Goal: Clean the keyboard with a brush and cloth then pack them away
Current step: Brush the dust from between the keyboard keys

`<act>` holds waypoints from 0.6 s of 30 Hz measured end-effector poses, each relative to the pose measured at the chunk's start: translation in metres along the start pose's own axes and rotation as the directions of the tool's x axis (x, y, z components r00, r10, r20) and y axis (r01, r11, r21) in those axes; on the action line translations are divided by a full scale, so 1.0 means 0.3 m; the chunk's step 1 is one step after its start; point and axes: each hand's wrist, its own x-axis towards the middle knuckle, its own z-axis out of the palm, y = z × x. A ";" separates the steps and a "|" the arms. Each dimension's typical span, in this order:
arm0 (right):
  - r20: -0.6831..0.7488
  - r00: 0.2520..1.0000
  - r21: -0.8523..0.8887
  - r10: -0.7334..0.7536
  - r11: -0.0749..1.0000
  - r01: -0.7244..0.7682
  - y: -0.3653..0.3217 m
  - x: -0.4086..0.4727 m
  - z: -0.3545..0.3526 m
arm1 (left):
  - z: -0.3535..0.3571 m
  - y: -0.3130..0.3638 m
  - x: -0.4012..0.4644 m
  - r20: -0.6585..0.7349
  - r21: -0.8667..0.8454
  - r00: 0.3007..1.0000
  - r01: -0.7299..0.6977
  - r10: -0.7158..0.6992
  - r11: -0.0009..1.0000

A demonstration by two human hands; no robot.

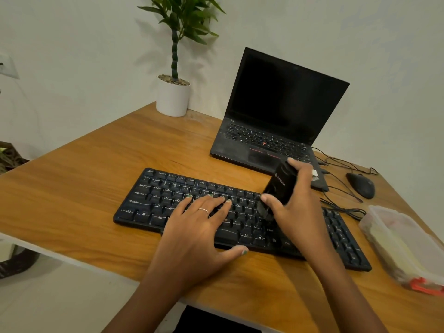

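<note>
**Keyboard under brushing on a desk corner**

Keyboard: black, lying slantwise across the near middle of the wooden desk, left end farther from the viewer, right end nearer the front edge. Near long side just short of the desk's front edge; bare wood along that strip and a broad bare stretch to the left, out to the left edge.

Left hand: laid flat on the keys left of centre, fingers straight and spread, thumb on the near rim; gripping nothing. Ring on one finger.

Right hand: curled round a black brush, thumb on its left face, fingers wrapped behind. Brush tilted, top leaning away to the right, bristle end down on the keys right of centre, just beside the left fingertips.

Laptop: open, screen dark, standing behind the keyboard's right half; front edge near the brush top, a narrow gap of desk between it and the keyboard.

Cables: trailing from the laptop's right side across the desk to the keyboard's far right corner.

Mouse: right of the laptop, apart from the keyboard.

Box: clear plastic, lid on, orange clasp at its near end, just beside the keyboard's right end at the desk's right edge. Pale contents, unclear.

Plant: white pot at the far corner against the wall, well apart.
</note>
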 end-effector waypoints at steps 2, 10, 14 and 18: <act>-0.002 1.000 0.007 0.017 1.000 -0.017 -0.005 0.055 0.025 | 0.000 0.001 0.001 0.003 0.006 1.000 -0.001 0.001 1.000; 0.054 0.998 0.011 0.028 1.000 -0.028 -0.008 0.022 0.000 | 0.007 -0.002 0.002 0.001 0.014 1.000 0.005 -0.005 1.000; 0.121 0.993 0.012 0.003 1.000 -0.004 -0.010 -0.082 -0.044 | 0.006 -0.004 0.004 0.000 0.024 1.000 0.003 -0.003 1.000; 0.073 0.997 0.019 0.002 1.000 -0.003 -0.013 -0.065 -0.035 | 0.006 -0.004 0.002 0.006 0.027 1.000 -0.006 0.006 1.000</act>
